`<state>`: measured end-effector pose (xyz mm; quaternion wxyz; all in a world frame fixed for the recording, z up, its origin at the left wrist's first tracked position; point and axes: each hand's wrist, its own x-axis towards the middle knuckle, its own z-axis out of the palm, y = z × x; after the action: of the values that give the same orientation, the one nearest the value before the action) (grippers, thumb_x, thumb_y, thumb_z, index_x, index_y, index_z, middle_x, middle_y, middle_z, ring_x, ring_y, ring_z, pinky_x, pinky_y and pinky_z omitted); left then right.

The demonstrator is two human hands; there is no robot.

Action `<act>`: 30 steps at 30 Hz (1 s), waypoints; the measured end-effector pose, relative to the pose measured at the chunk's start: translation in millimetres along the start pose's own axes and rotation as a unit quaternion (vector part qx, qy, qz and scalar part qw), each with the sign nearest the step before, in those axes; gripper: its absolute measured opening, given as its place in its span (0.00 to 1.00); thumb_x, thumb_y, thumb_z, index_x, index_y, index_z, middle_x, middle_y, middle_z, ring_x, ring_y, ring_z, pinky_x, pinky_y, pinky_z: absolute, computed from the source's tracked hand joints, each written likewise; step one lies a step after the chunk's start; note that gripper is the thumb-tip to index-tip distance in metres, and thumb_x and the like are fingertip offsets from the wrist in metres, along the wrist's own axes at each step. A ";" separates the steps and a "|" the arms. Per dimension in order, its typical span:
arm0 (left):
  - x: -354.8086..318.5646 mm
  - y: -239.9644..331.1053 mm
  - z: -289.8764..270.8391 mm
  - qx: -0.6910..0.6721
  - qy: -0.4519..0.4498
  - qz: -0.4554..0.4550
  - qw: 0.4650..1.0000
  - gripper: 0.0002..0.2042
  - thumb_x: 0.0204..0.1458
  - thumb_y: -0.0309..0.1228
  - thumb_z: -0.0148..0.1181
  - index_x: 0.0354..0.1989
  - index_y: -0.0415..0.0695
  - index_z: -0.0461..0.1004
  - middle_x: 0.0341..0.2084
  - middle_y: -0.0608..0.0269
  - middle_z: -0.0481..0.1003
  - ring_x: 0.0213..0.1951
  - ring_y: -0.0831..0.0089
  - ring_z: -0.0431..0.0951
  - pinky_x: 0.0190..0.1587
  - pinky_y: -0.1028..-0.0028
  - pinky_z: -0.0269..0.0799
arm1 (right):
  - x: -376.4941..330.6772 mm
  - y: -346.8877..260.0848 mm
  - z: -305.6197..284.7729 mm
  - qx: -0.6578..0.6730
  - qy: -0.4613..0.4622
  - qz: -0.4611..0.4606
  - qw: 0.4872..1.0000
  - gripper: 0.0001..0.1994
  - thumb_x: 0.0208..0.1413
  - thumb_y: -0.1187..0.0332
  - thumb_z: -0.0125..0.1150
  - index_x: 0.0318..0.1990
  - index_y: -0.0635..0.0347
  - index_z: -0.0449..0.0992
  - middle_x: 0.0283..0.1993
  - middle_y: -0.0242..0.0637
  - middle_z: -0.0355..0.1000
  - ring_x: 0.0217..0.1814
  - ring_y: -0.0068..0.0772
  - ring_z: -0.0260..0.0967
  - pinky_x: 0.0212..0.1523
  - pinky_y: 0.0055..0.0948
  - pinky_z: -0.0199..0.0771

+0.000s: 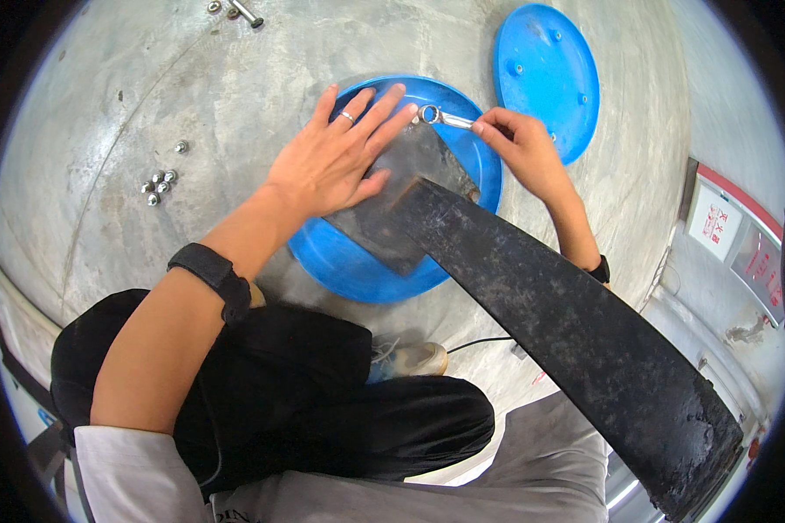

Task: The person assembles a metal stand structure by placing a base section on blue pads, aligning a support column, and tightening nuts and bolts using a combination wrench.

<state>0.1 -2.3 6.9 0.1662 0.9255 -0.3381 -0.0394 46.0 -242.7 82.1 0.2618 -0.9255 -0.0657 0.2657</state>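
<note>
My left hand [333, 161] lies palm down with its fingers spread, over the dark square metal plate [379, 227] and the rim of a round blue base [344, 272]. In my right hand [530, 152] is a silver ring-ended wrench [455, 120], pinched at its handle end between thumb and fingers. Its ring end is beside my left index fingertip, close to a small fastener [416, 118] at the plate's corner. Whether the ring sits around that fastener I cannot tell. A broad black metal post [567, 322] rises from the plate toward the lower right.
A second blue disc [545, 70] with small studs lies at the upper right. Several shiny nuts [160, 185] are grouped on the grey floor at left, with one nut [181, 146] apart. A bolt [247, 13] lies at the top. A red-and-white box [733, 235] stands by the right wall.
</note>
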 end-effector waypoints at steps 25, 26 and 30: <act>0.4 -0.7 -0.1 0.005 0.007 0.014 1.000 0.32 0.48 0.44 0.49 0.63 0.54 0.48 0.61 0.59 0.50 0.59 0.62 0.55 0.59 0.53 0.46 | -9.5 2.3 24.6 0.121 -0.152 0.096 0.976 0.13 0.57 0.63 0.47 0.28 0.63 0.70 0.21 0.29 0.68 0.23 0.17 0.63 0.26 0.20 0.64; 0.7 -0.8 -0.4 0.005 0.002 0.014 1.000 0.32 0.48 0.44 0.50 0.62 0.54 0.48 0.61 0.59 0.50 0.59 0.62 0.55 0.59 0.53 0.46 | -9.3 2.4 24.3 0.126 -0.154 0.100 0.975 0.13 0.57 0.63 0.47 0.28 0.64 0.71 0.21 0.29 0.68 0.23 0.17 0.63 0.25 0.20 0.64; 0.8 -0.4 -0.1 0.006 0.005 0.014 1.000 0.32 0.48 0.44 0.50 0.62 0.54 0.48 0.61 0.60 0.50 0.59 0.63 0.55 0.59 0.53 0.46 | -5.6 3.7 21.2 0.128 -0.154 0.079 0.977 0.13 0.57 0.64 0.48 0.28 0.64 0.72 0.20 0.29 0.67 0.22 0.17 0.62 0.24 0.20 0.63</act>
<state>1.0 -2.5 6.9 0.1631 0.9218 -0.3504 -0.0306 30.0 -237.7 67.5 0.3424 -0.8345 0.0027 0.4316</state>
